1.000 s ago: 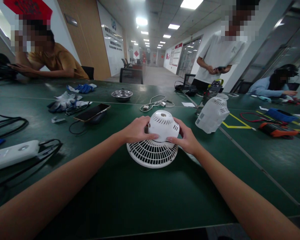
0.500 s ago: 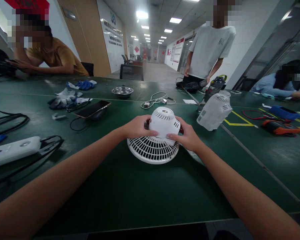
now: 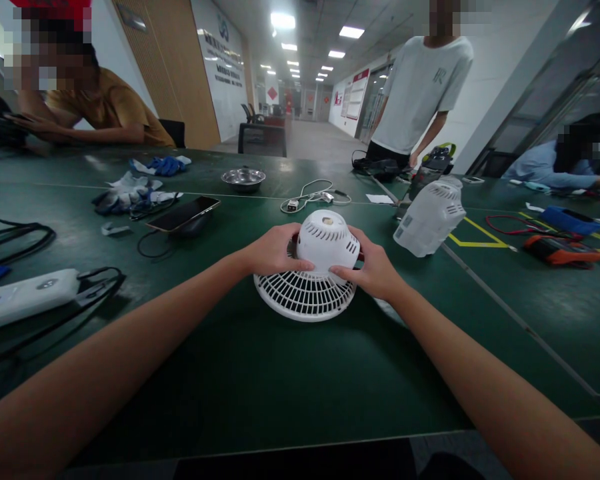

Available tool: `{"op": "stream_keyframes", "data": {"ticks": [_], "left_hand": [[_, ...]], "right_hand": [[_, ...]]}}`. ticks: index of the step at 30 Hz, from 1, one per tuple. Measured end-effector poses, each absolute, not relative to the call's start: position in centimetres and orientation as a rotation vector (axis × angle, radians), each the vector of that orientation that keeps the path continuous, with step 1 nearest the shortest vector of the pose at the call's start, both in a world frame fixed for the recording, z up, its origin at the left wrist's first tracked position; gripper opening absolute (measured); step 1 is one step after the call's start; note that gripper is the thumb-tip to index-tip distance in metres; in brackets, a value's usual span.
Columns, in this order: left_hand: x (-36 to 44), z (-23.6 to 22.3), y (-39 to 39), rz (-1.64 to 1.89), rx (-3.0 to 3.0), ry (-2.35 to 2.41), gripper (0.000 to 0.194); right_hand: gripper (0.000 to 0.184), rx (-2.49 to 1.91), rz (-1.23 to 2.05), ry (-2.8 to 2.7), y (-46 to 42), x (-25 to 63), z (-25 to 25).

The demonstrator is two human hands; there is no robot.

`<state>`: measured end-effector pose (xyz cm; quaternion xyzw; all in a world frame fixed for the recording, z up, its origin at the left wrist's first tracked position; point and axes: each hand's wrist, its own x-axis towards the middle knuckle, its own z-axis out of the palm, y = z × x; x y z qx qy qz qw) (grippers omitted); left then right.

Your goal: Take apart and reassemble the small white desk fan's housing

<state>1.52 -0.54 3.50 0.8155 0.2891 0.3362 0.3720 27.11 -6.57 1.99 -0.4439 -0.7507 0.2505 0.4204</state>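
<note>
A small white fan lies face down on the green table (image 3: 290,373), its round grille (image 3: 303,298) flat on the surface. On top sits its domed white motor housing (image 3: 327,244). My left hand (image 3: 271,251) wraps the housing's left side with fingers curled onto it. My right hand (image 3: 375,269) grips the right side the same way. A bit of red shows between housing and right hand.
Another white fan part (image 3: 429,217) lies to the right. Behind are a charger cable (image 3: 313,197), a steel bowl (image 3: 243,178), a phone (image 3: 183,215), gloves (image 3: 130,193), a white power strip (image 3: 25,298) and tools (image 3: 560,250). Three people are around the table.
Both hands stay on the housing. The view has tilted slightly. The standing person has lowered their arms and come closer to the table.
</note>
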Motion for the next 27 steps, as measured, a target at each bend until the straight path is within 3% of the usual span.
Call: {"op": "stream_keyframes", "data": {"ticks": [13, 17, 23, 27], "left_hand": [[1.0, 2.6, 0.9, 0.768, 2.508, 0.716, 0.085], [1.1, 2.3, 0.8, 0.856, 2.491, 0.607, 0.079], [1.5, 1.6, 0.3, 0.855, 2.425, 0.445, 0.12], [1.9, 1.3, 0.0, 0.939, 2.474, 0.412, 0.127]], "right_hand": [[0.09, -1.126, 0.244, -2.089, -6.3, 27.2, 2.1], [0.098, -1.087, 0.449, -2.075, -6.7, 27.7, 2.0], [0.093, -1.019, 0.658, -2.034, -7.4, 27.4, 1.7], [0.096, -0.992, 0.71, -2.022, -7.4, 27.3, 1.8]]}}
